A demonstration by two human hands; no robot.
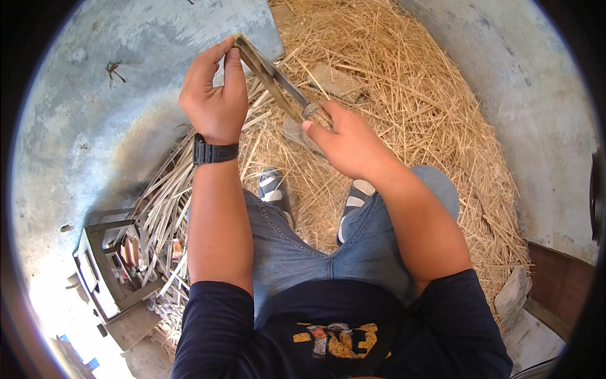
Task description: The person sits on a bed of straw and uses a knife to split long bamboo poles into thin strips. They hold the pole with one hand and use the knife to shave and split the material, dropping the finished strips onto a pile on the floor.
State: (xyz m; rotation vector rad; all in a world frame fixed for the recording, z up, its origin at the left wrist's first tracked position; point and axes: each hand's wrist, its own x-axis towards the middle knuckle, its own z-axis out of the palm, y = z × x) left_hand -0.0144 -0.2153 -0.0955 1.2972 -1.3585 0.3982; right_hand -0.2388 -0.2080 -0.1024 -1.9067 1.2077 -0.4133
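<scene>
My left hand is closed in a pinch, thumb and fingertips on the far end of a greenish-brown strip that looks like split bamboo. My right hand is wrapped round the handle of a knife, which has a collar where blade and handle meet. Its dark blade points up and left, alongside the strip. The strip's near end lies close to my right thumb. Whether the edge touches the strip all along cannot be made out. Both hands are raised in front of my knees.
Straw-like shavings cover the floor, with flat stones among them. Pale strips are heaped at the left beside an open wooden frame. Bluish-grey walls curve round both sides. My sandalled feet stand in the shavings.
</scene>
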